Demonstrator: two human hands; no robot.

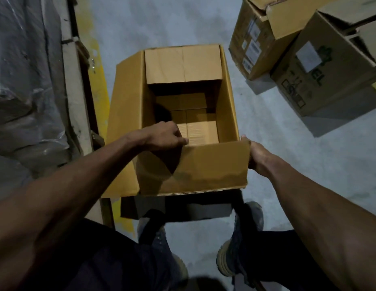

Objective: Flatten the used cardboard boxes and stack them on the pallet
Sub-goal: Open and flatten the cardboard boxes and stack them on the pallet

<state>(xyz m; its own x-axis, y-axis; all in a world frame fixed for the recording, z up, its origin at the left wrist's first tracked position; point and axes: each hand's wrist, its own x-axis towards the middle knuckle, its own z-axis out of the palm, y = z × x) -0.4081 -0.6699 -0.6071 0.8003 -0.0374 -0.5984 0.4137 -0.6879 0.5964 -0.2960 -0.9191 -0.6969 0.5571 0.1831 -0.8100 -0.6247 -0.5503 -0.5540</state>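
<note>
open cardboard box (203,164) stands upright on the grey floor (288,143), directly in front of the person, top flaps spread. left hand (166,135) reaches over the near wall and down inside the box, fingers curled at the top edge of the near flap; looks like a pinch on that edge, though the fingertips are partly hidden behind the cardboard. right hand (256,156) is outside the box at the near right corner, thumb over the edge and fingers wrapped behind the near flap, gripping it. two more boxes (288,49) sit well apart at upper right, one leaning on the other, both cut off by the frame edge; labels too blurred to read. plastic-wrapped load (25,80) at far left, dim, contents not discernible. shoes (241,238) below the box; its underside is in shadow. a pallet cannot be made out.
</note>
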